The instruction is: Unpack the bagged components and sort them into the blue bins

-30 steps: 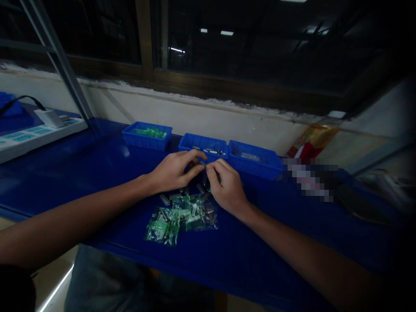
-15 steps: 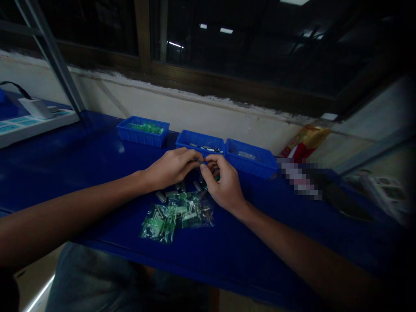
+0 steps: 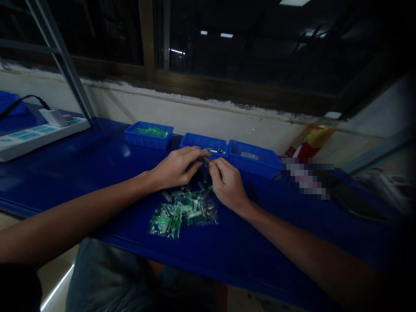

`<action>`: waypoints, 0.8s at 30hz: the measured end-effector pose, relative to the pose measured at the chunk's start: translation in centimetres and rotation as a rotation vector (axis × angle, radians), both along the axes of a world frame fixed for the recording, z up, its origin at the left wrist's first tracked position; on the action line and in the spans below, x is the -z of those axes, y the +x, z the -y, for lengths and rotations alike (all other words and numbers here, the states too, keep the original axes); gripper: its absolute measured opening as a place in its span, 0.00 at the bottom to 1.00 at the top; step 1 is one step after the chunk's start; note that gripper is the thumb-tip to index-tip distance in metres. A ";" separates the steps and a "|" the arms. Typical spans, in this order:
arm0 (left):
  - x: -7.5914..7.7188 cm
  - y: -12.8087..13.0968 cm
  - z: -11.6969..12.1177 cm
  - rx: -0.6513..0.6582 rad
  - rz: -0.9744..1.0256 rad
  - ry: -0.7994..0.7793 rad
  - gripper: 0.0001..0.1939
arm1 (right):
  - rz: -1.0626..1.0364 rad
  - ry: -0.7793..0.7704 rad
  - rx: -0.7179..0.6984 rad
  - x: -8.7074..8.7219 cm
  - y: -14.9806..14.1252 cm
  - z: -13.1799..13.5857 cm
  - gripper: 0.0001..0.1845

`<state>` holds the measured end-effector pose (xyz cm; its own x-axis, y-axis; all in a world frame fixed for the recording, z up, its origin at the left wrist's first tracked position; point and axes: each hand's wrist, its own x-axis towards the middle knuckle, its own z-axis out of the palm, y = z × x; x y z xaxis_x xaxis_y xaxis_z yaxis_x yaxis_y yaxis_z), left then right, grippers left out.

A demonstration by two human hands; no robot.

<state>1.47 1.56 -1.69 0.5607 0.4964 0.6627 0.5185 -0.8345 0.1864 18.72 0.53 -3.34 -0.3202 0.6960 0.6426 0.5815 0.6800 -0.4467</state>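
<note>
Between my two hands, above the blue table (image 3: 260, 242), a small dark metal cylinder (image 3: 205, 160) is tilted. My right hand (image 3: 229, 186) is closed on it, thumb against its near end. Thumb and index finger of my left hand (image 3: 177, 168) are apart around the far end; any contact there is too small to make out. Below the hands lie several loose metal cylinders (image 3: 167, 196), partly covered by the fingers. Nearer to me are clear plastic bags (image 3: 165, 222) with green markings and small parts inside.
Along the wall stand a blue bin of green bags (image 3: 148, 144), a blue bin with metal parts (image 3: 188, 141) and another blue bin (image 3: 255, 165). A power strip (image 3: 42, 134) lies at left. A dark flat object (image 3: 359, 203) is at right.
The left thumb and index finger have spread apart, and the cylinder now shows between the hands. The whole view has shifted slightly, so the table's things appear further right.
</note>
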 end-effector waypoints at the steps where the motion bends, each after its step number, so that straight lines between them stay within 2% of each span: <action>1: 0.0 0.0 0.0 0.007 -0.005 0.013 0.14 | -0.003 -0.004 -0.006 0.0 0.0 0.0 0.14; 4: 0.2 0.0 -0.1 -0.006 -0.004 0.035 0.11 | -0.011 -0.012 -0.027 0.0 0.1 -0.1 0.14; 8: 0.2 0.1 -0.2 -0.050 -0.009 0.042 0.09 | -0.093 -0.033 -0.011 0.2 0.0 -0.1 0.06; 11: 0.0 0.2 -0.2 -0.085 -0.008 0.036 0.10 | -0.118 -0.027 -0.029 0.4 0.0 0.0 0.12; 16: -0.1 0.2 -0.1 -0.120 -0.072 -0.019 0.14 | -0.046 0.043 -0.026 0.2 -0.1 0.0 0.01; 21: -0.3 0.1 0.0 -0.184 -0.107 -0.059 0.17 | 0.002 0.019 -0.030 -0.1 -0.1 0.2 0.06; 24: -0.3 0.0 0.1 -0.102 -0.067 -0.064 0.13 | -0.012 0.015 -0.021 -0.1 0.0 0.2 0.11</action>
